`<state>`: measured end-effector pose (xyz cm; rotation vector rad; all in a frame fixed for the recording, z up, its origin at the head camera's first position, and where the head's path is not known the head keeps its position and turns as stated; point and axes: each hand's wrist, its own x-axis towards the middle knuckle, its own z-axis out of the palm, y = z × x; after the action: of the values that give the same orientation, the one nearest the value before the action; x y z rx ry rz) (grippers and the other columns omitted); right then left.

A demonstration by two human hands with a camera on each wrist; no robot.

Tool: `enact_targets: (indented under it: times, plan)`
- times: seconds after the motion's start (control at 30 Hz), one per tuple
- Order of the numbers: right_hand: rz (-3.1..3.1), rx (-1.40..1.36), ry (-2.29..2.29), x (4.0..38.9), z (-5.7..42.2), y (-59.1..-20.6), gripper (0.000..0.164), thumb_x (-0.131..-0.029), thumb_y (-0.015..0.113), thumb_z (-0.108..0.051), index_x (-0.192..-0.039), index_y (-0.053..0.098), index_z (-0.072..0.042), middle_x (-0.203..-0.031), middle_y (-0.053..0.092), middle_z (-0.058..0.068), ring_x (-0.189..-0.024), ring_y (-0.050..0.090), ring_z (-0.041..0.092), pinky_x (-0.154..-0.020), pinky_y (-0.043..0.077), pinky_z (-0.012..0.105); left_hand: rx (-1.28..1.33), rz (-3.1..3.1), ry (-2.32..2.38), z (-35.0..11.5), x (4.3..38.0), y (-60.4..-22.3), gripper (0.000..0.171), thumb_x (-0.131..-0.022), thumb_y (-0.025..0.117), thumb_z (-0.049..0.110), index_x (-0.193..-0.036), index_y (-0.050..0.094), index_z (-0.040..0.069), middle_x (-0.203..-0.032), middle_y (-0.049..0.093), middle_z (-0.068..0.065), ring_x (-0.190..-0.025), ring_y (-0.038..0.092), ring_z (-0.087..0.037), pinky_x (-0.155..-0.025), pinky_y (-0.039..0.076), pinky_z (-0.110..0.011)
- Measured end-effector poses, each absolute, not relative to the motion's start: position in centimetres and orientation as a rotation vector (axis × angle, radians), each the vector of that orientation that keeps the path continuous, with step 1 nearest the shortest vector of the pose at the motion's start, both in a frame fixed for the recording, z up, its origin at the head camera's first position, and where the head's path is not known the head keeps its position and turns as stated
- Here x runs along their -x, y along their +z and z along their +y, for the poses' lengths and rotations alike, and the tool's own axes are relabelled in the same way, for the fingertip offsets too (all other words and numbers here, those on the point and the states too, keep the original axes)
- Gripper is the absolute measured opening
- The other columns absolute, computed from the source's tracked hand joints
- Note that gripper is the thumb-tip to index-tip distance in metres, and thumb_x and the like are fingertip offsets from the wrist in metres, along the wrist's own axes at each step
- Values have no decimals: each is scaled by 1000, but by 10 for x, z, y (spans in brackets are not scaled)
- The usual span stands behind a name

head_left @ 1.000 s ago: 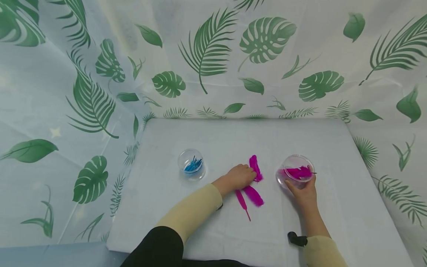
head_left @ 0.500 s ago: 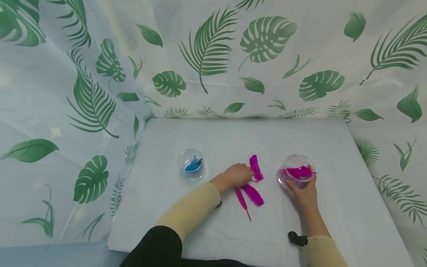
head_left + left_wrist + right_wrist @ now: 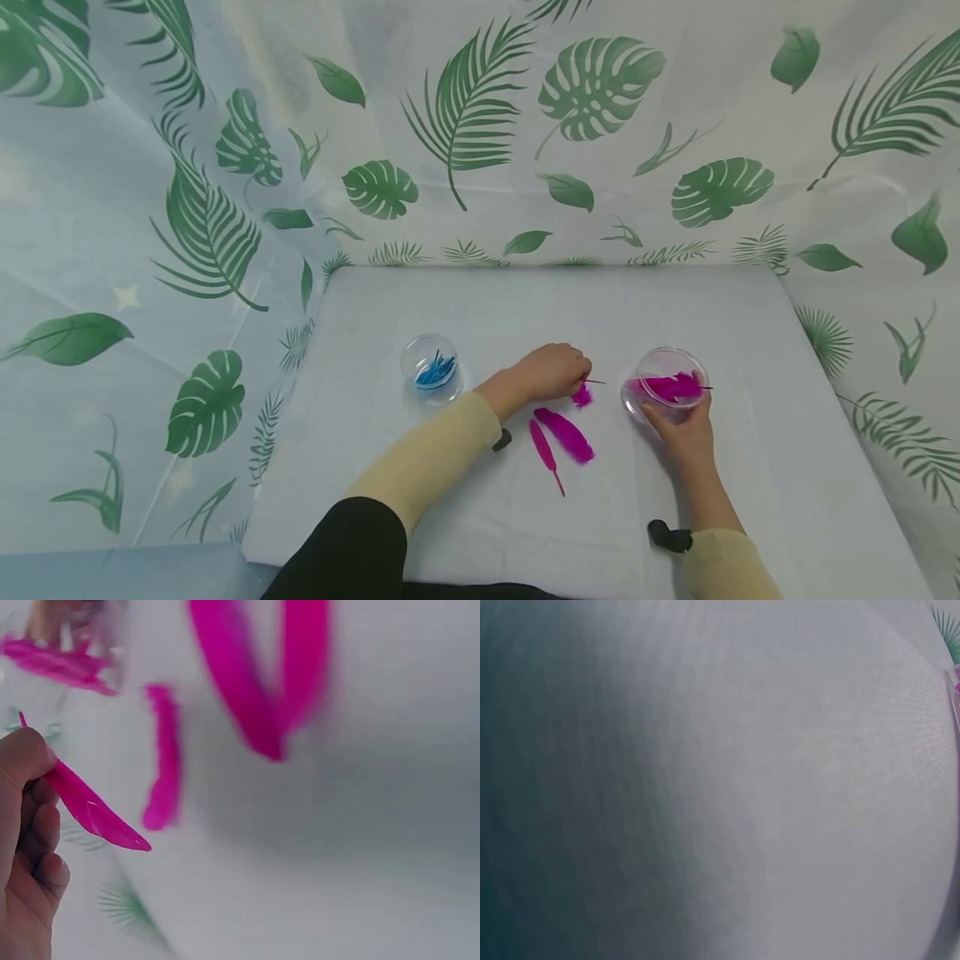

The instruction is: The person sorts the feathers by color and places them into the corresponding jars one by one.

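My left hand (image 3: 551, 372) pinches a magenta feather (image 3: 97, 814) between thumb and fingers, near its quill, above the white table. In the head view the quill pokes out to the right of the fingertips. Another magenta feather (image 3: 163, 757) lies under that hand, its lower end showing in the head view. Two more magenta feathers, a broad one (image 3: 567, 435) and a slim one (image 3: 543, 447), lie closer to the body. My right hand (image 3: 686, 429) grips a clear jar (image 3: 637, 408) by its sides; magenta feathers (image 3: 667, 387) are inside, one quill jutting past the rim.
On the left of the white-covered table (image 3: 360, 500) stands a smaller clear jar (image 3: 429, 350) holding thin blue pieces (image 3: 437, 369). A leaf-printed curtain (image 3: 480, 217) rises behind the table. The right wrist view shows mostly white cloth (image 3: 817, 787).
My left hand first drew back slightly left, then moved right and up with a feather in its fingers, uncovering the tops of the two nearer feathers. The right hand and jar stayed put.
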<state>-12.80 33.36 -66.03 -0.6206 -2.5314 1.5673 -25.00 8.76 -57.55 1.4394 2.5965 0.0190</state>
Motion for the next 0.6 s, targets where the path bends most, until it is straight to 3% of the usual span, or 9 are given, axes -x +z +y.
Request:
enact_targets:
  times: [0.13,0.47,0.6]
  plan:
    - [-2533,641,1579,127,334,-659,111,-82,80,-39,-158,0,-34,-165,17,14,-153,13,34,-123,11,56,-1505,2623,114,101,256,-553,14,-97,56,23,-107,66,20,-97,64,10,-90,56,-8,-87,47,-21]
    - [-2520,614,1583,127,334,-658,111,-81,80,-39,-159,2,-24,-163,21,18,-152,17,37,-122,13,58,-1551,2647,275,134,259,-509,17,-100,50,26,-110,63,20,-97,61,10,-89,52,-5,-87,44,-18]
    - [-2514,626,1600,127,334,-656,112,-80,81,-39,-159,2,-26,-164,20,17,-152,16,36,-122,13,58,-1594,2669,336,146,258,-500,19,-100,51,26,-112,64,20,-98,63,10,-90,53,-5,-87,44,-17]
